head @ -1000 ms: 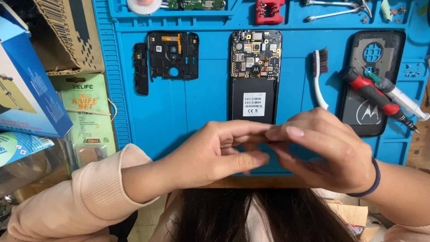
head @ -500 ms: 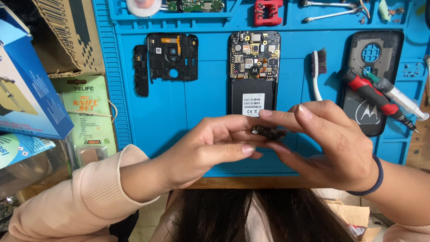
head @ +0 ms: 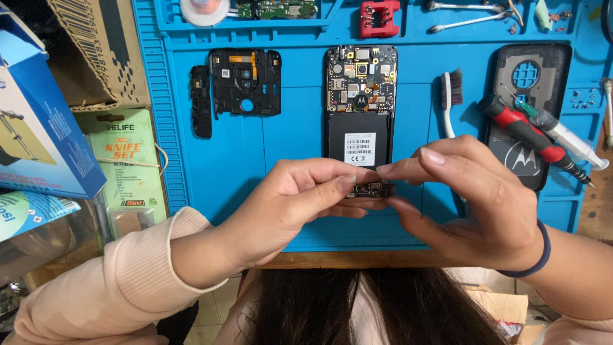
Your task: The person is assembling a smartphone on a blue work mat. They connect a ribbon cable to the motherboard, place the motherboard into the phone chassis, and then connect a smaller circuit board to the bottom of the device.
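My left hand (head: 290,201) and my right hand (head: 469,198) meet over the near part of a blue work mat (head: 217,179). Together their fingertips pinch a small dark circuit board (head: 372,190), held level just above the mat. Right behind it lies an opened phone (head: 361,105) with its battery and main board showing. A black inner frame (head: 246,80) and a narrow black strip (head: 200,101) lie to the left of the phone.
A white brush (head: 450,99), a red-handled screwdriver (head: 527,134), a syringe (head: 568,137) and a black back cover (head: 533,83) lie at the right. Boxes (head: 38,128) and a green knife-set pack (head: 124,166) stand left. Tweezers (head: 469,19) and a red block (head: 379,18) sit at the mat's far edge.
My fingers have spread apart a little, so the small board now shows between the fingertips. Both hands stay in the same spot over the mat.
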